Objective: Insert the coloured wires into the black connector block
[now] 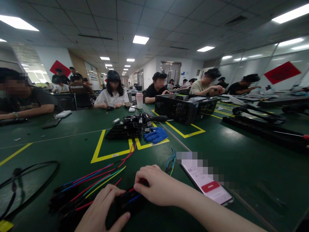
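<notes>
My left hand [102, 209] lies at the bottom centre, fingers pressed onto a black connector block [127, 203] on the green table [60, 141]. My right hand [156, 187] reaches in from the right and pinches the wires at the top of that same block. A bundle of red, blue and yellow-green wires [96, 178] fans out to the left and up from the block, ending in black plugs [58, 201]. What lies under my right fingers is hidden.
A phone [207, 187] with a lit screen lies right of my hands. A black cable loop [26, 180] sits at left. Further back are a black tray with parts [125, 130], a blue glove [156, 134] and a computer case [185, 109]. Several people sit around the table.
</notes>
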A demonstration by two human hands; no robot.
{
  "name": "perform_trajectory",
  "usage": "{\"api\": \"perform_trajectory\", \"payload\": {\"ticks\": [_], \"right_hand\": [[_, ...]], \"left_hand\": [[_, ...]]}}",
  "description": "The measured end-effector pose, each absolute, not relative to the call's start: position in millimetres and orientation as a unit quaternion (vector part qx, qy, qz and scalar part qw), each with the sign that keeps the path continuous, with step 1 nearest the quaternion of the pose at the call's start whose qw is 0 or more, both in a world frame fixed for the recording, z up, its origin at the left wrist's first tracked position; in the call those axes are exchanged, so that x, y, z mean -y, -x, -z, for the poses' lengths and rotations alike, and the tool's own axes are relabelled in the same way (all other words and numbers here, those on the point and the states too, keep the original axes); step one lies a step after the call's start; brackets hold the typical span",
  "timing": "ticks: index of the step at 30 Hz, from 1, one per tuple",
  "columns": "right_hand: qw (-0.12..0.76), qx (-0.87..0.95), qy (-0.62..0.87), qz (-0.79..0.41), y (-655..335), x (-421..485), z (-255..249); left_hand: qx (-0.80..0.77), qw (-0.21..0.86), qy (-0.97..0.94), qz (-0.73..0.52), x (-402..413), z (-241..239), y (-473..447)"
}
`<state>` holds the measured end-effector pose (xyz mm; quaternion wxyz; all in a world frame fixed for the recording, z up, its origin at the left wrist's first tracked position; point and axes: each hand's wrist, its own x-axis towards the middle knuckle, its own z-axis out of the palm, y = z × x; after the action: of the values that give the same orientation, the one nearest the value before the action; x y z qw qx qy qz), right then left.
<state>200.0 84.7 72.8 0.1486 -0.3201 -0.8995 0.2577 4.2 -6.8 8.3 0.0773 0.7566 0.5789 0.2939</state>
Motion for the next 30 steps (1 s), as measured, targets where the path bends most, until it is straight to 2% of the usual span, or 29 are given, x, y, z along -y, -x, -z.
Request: {"api": "perform_trajectory", "payload": {"ticks": [17, 23, 30], "right_hand": [[0.123, 0.89, 0.345, -0.271, -206.8, -88.1, -80.2], [0.15, 0.893, 0.334, -0.26, -206.9, -89.3, -77.7], [0.126, 0.881, 0.352, -0.288, -206.7, -89.0, -81.0]], "left_hand": [[-0.609, 0.126, -0.728, -0.289, 10.1, -16.8, -13.8], [-0.616, 0.15, -0.72, -0.282, 11.3, -21.7, -16.7], [-0.628, 0.173, -0.71, -0.267, 13.6, -26.2, -19.9]]}}
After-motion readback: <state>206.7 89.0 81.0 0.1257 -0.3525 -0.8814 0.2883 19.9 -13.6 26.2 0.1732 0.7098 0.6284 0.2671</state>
